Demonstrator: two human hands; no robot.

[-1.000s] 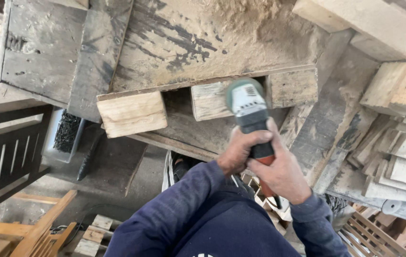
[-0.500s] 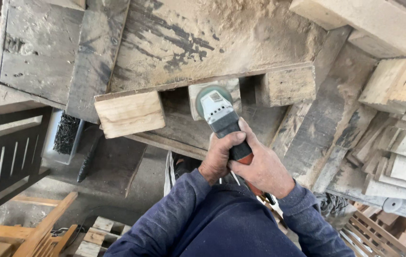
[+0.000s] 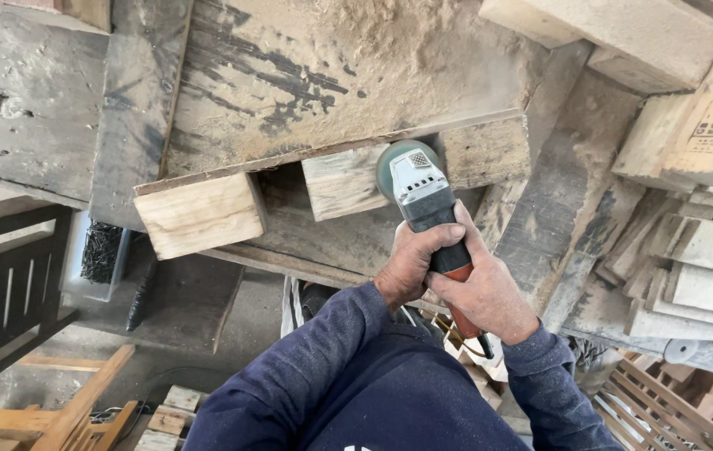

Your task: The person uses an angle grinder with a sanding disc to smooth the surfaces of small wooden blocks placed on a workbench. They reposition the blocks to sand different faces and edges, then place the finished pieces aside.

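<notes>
Both my hands grip an angle grinder (image 3: 420, 189) with a grey-green head and a dark body with an orange tail. My left hand (image 3: 413, 257) wraps the body from the left, and my right hand (image 3: 485, 290) holds the rear handle. The grinder's disc presses against the end face of the middle wooden block (image 3: 341, 182) of a weathered pallet (image 3: 289, 79) lying in front of me. A second, paler block (image 3: 199, 215) sticks out at the left, and a third block (image 3: 486, 150) sits to the right of the grinder. Sawdust covers the pallet's top.
Stacked wood planks and blocks (image 3: 699, 242) pile up at the right. A dark slatted frame (image 3: 1, 292) stands at the left, with wooden pieces (image 3: 72, 413) on the floor below. A tray of dark screws or nails (image 3: 101, 250) sits under the pallet's left side.
The grinder first slid left to the middle block's left part, then came back right to its right edge. Both hands kept their grip throughout.
</notes>
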